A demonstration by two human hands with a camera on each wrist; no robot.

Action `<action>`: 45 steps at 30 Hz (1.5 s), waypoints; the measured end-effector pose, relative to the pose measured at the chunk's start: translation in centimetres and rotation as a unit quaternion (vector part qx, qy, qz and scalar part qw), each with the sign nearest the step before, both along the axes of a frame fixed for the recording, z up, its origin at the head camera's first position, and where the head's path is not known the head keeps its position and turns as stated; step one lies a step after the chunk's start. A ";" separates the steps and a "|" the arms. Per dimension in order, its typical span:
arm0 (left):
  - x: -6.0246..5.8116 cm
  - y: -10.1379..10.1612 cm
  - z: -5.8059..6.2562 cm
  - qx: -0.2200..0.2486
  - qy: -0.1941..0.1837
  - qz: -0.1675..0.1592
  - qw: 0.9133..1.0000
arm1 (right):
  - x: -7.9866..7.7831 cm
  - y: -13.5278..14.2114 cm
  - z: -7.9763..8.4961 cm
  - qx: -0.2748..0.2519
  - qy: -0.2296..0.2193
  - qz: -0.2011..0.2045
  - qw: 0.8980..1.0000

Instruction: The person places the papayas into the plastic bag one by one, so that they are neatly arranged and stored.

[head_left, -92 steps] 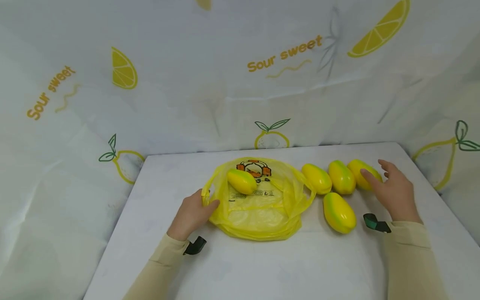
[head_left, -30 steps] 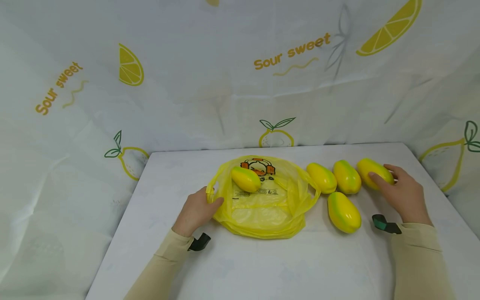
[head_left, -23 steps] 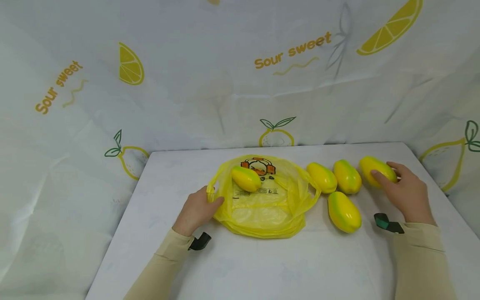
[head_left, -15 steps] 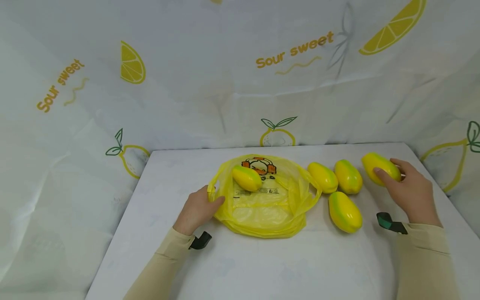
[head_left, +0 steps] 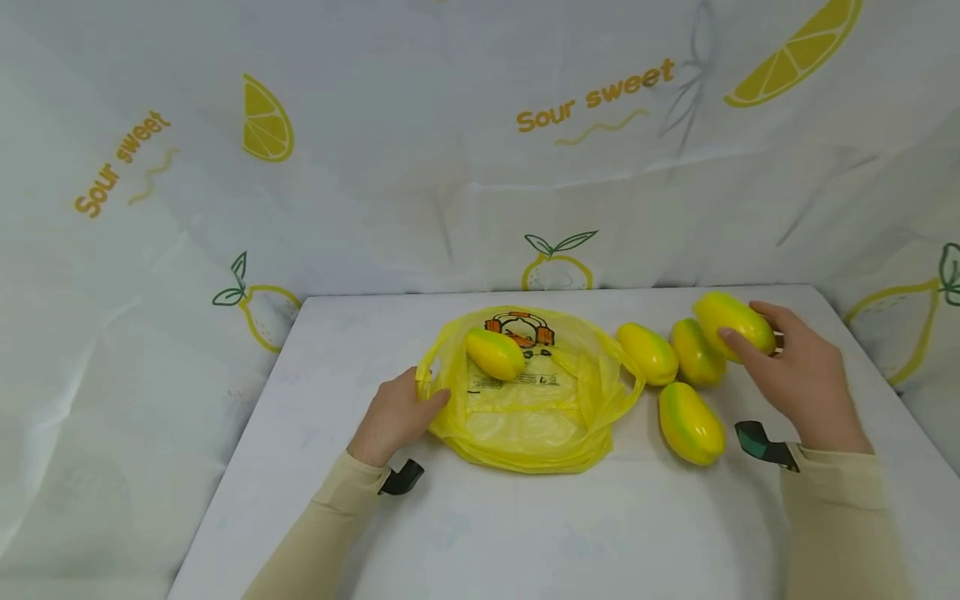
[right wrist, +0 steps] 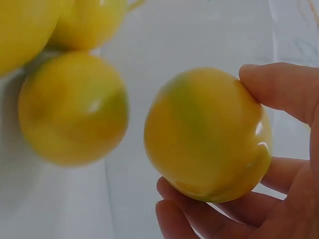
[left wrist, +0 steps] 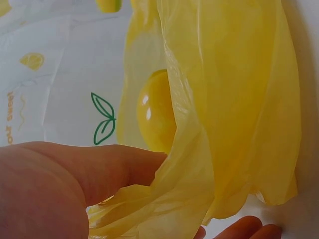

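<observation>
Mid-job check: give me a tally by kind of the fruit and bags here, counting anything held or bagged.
Yellow plastic bag: 1
Yellow-green fruits: 5 (1 in the bag, 3 on the table, 1 in the right hand)
Total: 6

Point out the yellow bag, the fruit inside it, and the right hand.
Yellow bag (head_left: 525, 432), head view: its near part.
Fruit inside (head_left: 496, 355), head view: its middle.
Right hand (head_left: 806, 375), head view: its back.

The bag (head_left: 522, 429) — one fruit (head_left: 495, 354) inside — lies left of three fruits (head_left: 692, 424).
</observation>
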State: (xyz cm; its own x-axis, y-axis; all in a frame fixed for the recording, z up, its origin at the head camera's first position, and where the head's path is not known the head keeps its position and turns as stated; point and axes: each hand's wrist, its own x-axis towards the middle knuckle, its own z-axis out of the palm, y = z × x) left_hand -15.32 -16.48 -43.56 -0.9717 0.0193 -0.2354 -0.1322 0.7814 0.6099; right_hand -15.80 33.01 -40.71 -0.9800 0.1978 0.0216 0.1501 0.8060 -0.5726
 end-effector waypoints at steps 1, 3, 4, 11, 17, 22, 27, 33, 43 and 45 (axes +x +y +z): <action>0.0 0.0 0.0 0.001 -0.001 -0.001 1.000 | 0.1 -0.5 0.2 0.001 0.001 0.007 1.000; 0.0 0.0 -0.1 0.001 -0.002 -0.003 1.000 | 0.2 -1.6 0.4 0.003 0.002 0.022 1.000; 0.0 0.0 -0.1 0.002 -0.001 -0.004 1.000 | 0.2 -2.3 0.5 0.004 0.002 0.030 1.000; -0.1 0.0 -0.1 -0.001 0.003 -0.007 1.000 | 0.4 -7.7 0.8 0.004 -0.010 0.091 0.996; -0.3 -0.1 -0.1 0.003 0.001 -0.009 1.000 | 0.6 -13.3 1.2 -0.002 -0.027 0.153 0.988; -0.3 -0.1 0.0 0.010 -0.001 -0.010 1.000 | 0.9 -17.3 1.2 -0.003 -0.018 0.199 0.980; -0.3 -0.1 0.0 0.013 0.001 -0.015 1.000 | 1.1 -20.7 0.5 0.010 -0.008 0.219 0.976; -0.2 -0.2 0.2 0.014 0.009 -0.017 1.000 | 1.7 -24.4 -0.9 0.017 0.006 0.226 0.974; -0.2 -0.4 0.2 0.023 0.009 -0.019 1.000 | 2.4 -27.9 -3.2 0.039 0.024 0.215 0.976; -0.2 -0.5 0.2 0.025 0.009 -0.020 0.999 | 2.4 -28.4 -3.6 0.042 0.028 0.211 0.976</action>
State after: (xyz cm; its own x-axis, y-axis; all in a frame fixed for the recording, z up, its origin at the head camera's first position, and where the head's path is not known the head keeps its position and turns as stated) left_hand -15.51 -16.95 -43.36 -0.9740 0.0691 -0.2157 -0.0906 0.7539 0.6507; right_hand -13.42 4.60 -44.30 -0.9709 -0.2270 0.0758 -0.2340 0.8338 -0.5000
